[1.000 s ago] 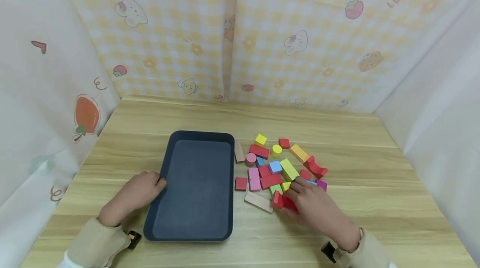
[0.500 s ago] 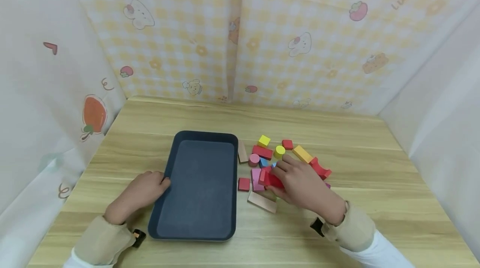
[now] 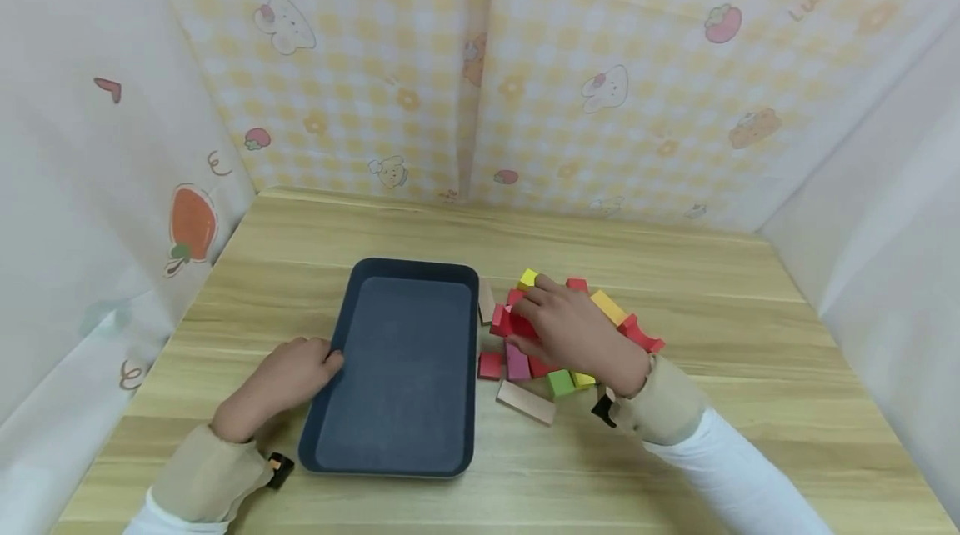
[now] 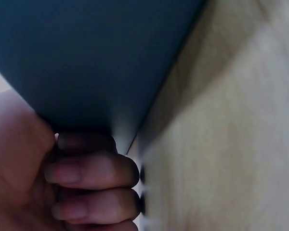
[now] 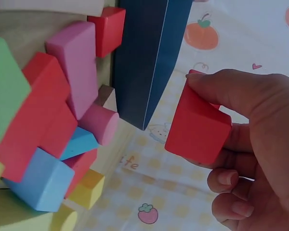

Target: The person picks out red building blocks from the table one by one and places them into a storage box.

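My right hand [image 3: 570,331] pinches a red arch-shaped block [image 5: 197,127] between thumb and fingers. It holds the block above the loose blocks, near the right side of a dark blue tray [image 3: 397,377]. In the right wrist view, the hand's lower fingers are curled beneath the block. On the tray's left side, my left hand [image 3: 288,377] grips the rim. The left wrist view shows its curled fingers [image 4: 98,171] against the outside of the tray wall.
Several coloured blocks lie right of the tray, including a pink cylinder [image 5: 101,124], a green block [image 3: 560,383] and another red arch block [image 3: 640,335]. A plain wooden strip [image 3: 527,402] lies in front. A checked curtain [image 3: 360,85] hangs behind the wooden table [image 3: 697,435].
My right hand has lifted the red arch block and carried it left and away from me, over the other blocks. The left hand keeps its grip on the tray. The head view has shifted slightly.
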Tool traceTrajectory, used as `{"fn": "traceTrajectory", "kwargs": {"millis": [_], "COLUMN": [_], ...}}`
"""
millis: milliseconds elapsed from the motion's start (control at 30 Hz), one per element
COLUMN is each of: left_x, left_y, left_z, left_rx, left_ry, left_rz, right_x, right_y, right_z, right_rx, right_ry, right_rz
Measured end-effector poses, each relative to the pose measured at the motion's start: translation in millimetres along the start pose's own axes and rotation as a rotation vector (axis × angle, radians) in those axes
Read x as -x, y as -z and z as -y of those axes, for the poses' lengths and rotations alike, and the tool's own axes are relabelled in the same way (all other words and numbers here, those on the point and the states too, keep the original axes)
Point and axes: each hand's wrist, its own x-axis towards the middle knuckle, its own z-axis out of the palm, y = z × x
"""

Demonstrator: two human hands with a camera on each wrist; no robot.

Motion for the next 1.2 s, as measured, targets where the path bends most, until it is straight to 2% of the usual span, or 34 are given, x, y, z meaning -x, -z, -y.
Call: {"fn": "traceTrajectory", "kwargs": {"millis": [233,533,700,1200], "left_x": [-1.3,-1.8,-1.2,-1.1], "left_y": [-1.9,-2.5,-1.2,-2.7], "left_z": [1.0,-1.6,-1.4,1.4], "left_rx": [-0.015,0.019,0.015,0.024], "left_ry": [0.0,0.0,0.012,0.027], "left_rz": [-0.002,-0.006,0.001,-0.005], "right_x": [-28,-63,-80,-128], "right_y": [7,6,6,-29], "right_z": [1,8,10,25], "right_rx": [-0.018,0.015,0.048,0.153], "right_ry": [0.02,0.043,0.09,0.146], "right_rz": [-0.017,0.007,0.017,0.1]}}
